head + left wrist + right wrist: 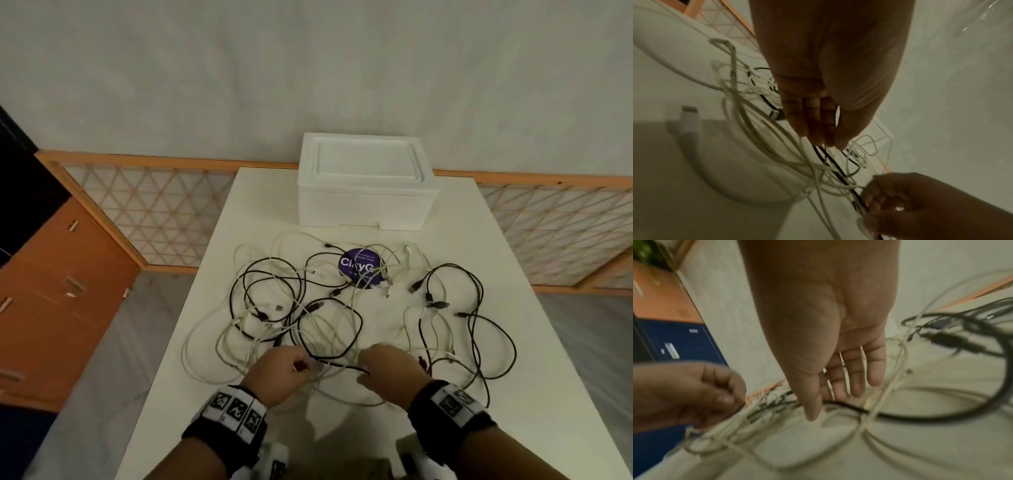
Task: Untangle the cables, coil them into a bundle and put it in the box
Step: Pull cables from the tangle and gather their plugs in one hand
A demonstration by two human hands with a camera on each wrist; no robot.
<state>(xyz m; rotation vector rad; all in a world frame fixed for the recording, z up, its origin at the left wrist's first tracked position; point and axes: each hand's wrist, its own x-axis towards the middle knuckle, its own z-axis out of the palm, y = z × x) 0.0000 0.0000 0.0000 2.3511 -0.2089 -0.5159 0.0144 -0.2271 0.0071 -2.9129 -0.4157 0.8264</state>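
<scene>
A tangle of black and white cables [329, 308] is spread over the middle of the white table [534, 359]. The white foam box [366, 181] stands behind it with its lid on. Both hands are at the near edge of the tangle. My left hand [287, 366] is curled and pinches one black cable [339, 364]. My right hand [380, 371] pinches the same cable a short way along. In the left wrist view the black cable [838, 167] runs from my left fingertips [824, 141] down to my right hand [869, 209]. In the right wrist view it [920, 416] passes between the thumb and fingers of my right hand [824, 402].
A round purple sticker [361, 267] lies under the far cables. A wooden lattice screen [137, 205] runs behind the table, and an orange cabinet [51, 291] stands to the left. Loose white loops hang near the table's front edge.
</scene>
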